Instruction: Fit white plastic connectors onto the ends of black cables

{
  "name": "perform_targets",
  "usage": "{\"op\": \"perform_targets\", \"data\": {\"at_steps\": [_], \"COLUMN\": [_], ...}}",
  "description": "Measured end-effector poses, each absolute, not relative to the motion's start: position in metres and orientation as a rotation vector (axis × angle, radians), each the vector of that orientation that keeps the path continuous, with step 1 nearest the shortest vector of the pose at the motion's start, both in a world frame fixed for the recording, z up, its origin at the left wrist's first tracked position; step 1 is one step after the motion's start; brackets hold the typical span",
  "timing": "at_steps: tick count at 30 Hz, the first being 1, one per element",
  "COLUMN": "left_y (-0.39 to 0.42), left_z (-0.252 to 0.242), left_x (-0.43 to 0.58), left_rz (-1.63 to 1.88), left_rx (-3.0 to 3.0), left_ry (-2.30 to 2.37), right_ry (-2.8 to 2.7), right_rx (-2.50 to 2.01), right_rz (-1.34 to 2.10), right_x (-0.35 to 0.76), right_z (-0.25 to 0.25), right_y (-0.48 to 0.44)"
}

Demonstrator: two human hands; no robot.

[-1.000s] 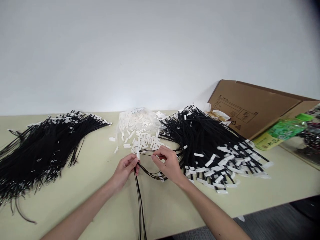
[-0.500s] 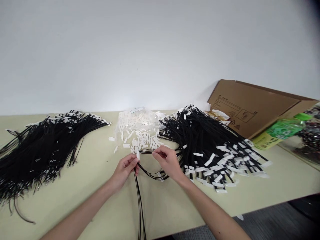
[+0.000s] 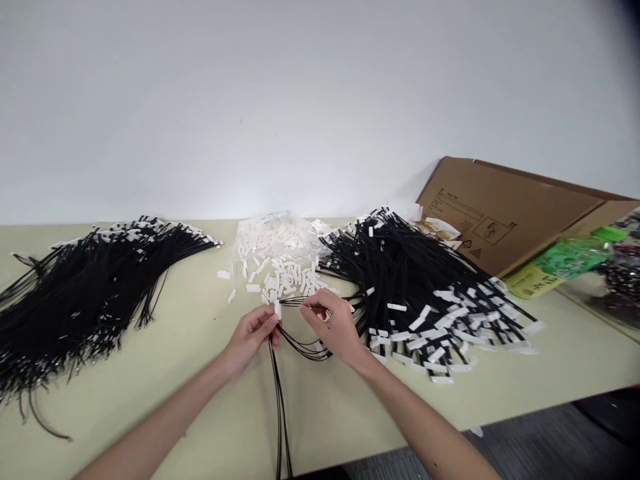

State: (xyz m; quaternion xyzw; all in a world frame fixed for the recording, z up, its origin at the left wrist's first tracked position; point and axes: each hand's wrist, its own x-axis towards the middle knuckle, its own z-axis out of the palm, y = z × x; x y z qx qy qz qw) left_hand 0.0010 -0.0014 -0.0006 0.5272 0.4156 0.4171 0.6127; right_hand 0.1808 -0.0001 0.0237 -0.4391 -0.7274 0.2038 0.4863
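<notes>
My left hand (image 3: 250, 337) pinches a small white connector (image 3: 277, 309) and a few thin black wires (image 3: 280, 400) that trail down off the table's front edge. Just to its right, my right hand (image 3: 336, 325) is closed on the ends of those looped black wires, close to the connector. Both hands work just in front of a scatter of loose white connectors (image 3: 280, 280) at the table's middle.
A big bundle of black wires (image 3: 85, 287) lies at the left. Another black bundle with white tags (image 3: 425, 300) lies at the right. A clear bag of connectors (image 3: 273, 237) sits behind the scatter. A cardboard box (image 3: 505, 213) and green packets (image 3: 570, 257) stand far right.
The hands stay almost in place; my right hand's fingers have shifted slightly left toward the connector. The view has tipped a little.
</notes>
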Motion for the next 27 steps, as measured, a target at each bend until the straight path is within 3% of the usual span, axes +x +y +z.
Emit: {"op": "perform_targets", "data": {"at_steps": [8, 21, 27], "left_y": [-0.0037, -0.0059, -0.0067], "left_z": [0.0023, 0.0037, 0.0054], "left_x": [0.0013, 0.0009, 0.0010], "left_rz": [0.902, 0.848, 0.811], "left_rx": [1.296, 1.347, 1.411], "left_ry": [0.947, 0.904, 0.913], "right_ry": [-1.847, -1.810, -1.884], "right_rx": [-0.972, -1.036, -1.065], "right_rz": [0.302, 0.559, 0.439], "right_x": [0.1749, 0.1797, 0.1801], "right_z": [0.0212, 0.0263, 0.0288], "right_y": [-0.0041, -0.0038, -0.0042]}}
